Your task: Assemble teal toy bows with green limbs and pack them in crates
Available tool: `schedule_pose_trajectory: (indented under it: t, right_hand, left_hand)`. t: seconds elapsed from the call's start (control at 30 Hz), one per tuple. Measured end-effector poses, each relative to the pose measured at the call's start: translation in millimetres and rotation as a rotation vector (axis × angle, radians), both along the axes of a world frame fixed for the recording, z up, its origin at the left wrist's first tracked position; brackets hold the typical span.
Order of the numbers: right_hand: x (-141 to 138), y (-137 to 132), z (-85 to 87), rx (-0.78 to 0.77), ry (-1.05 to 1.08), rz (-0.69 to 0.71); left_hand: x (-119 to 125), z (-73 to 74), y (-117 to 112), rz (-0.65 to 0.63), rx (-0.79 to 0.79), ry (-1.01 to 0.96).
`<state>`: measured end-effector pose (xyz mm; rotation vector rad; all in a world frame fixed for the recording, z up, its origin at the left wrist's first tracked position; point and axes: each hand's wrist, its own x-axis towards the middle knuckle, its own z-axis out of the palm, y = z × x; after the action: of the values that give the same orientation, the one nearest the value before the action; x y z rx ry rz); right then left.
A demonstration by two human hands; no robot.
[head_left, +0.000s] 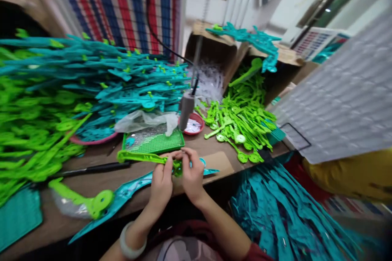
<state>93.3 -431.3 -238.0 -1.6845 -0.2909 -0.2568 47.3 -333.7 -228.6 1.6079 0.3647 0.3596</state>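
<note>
My left hand [162, 183] and my right hand [193, 173] meet at the table's front edge, both closed on a long lime-green plastic piece [139, 156]. Its arm sticks out to the left, and its wider end lies between my fingers. Whatever small part my fingertips may pinch is hidden. Under my hands a long teal blade-shaped plastic piece [130, 187] lies along the table edge. To the left, another green plastic piece with a round disc [102, 202] rests over the teal one, beside a clear plastic bag [72, 206].
A green basket [159, 142] of small metal parts stands ahead, beside a red bowl [199, 124] of white pieces. A grey electric screwdriver [186, 110] hangs above. Teal pieces [122, 69] and green pieces [245, 122] are heaped around. More teal pieces [275, 208] are piled lower right.
</note>
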Motion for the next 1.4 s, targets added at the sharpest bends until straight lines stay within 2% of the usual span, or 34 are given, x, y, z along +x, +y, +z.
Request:
schedule_pose_trajectory:
  t: [0.07,0.1,0.13,0.2,0.27,0.33,0.4,0.5,0.7,0.87,1.0,1.1,1.27,1.4]
  right_hand:
    - [3,-5,9.4,0.201,0.201,0.080]
    - [6,-11,17.0,0.245,0.285,0.146]
    - [9,-18,26.3,0.227,0.329,0.239]
    - [12,-31,47.6,0.024,0.270,0.495]
    - [12,-37,67.4,-0.266,0.096,0.801]
    - [10,-36,80.2,-0.501,-0.047,1.103]
    - [11,-30,85.1,-0.640,-0.116,1.313]
    - [13,-22,86.1,-0.767,-0.183,1.491]
    - [10,-13,92.0,-0.836,-0.260,1.576]
    - [10,-15,91.3,-0.834,-0.228,1.582]
    - [7,-23,88.6,-0.951,-0.233,1.440]
    - [5,-29,89.8,-1.027,-0.262,1.357]
    - [15,-31,93.6,-0.883,-0.135,1.506]
    - [18,-26,89.5,-0.894,-0.142,1.691]
  left_hand:
    - [-1,10.6,23,0.083,-0.283,0.051]
    - [-6,16.9,36,0.047,-0.418,0.105]
    - [-14,22.6,46,-0.046,-0.533,0.178]
    - [-34,30.0,61,-0.337,-0.666,0.354]
    - [-52,31.5,66,-0.655,-0.652,0.505]
    - [-64,29.6,66,-0.893,-0.523,0.587]
    - [-68,27.8,64,-1.005,-0.370,0.615]
    - [-67,30.0,60,-1.027,-0.252,0.610]
    - [-65,43.4,56,-1.115,-0.178,0.567]
    - [-64,39.6,52,-1.109,-0.216,0.573]
    - [-64,29.1,49,-1.014,-0.212,0.627]
    - [-63,26.1,48,-1.012,-0.225,0.648]
    - [-61,31.4,49,-1.149,-0.223,0.674]
    - [-59,30.9,46,-1.234,-0.194,0.701]
